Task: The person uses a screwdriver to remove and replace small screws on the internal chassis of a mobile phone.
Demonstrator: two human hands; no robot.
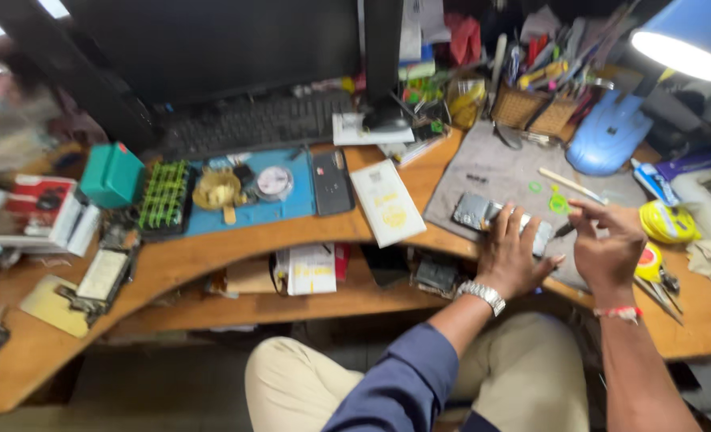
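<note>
You are pressing your left hand [512, 258] flat, fingers spread, on the opened phone [499, 221] that is lying on the grey work mat [491, 172], its long axis running from ten o'clock to four o'clock across the mat's near edge. Your right hand [607, 244] is hovering just beside the phone's four o'clock end, fingers curled in a pinch, though whether anything small is sitting between the fingertips is too blurred to tell. The left hand is the nearer one, already touching the phone, while the right is approaching from three o'clock, below the green ring [559, 204].
</note>
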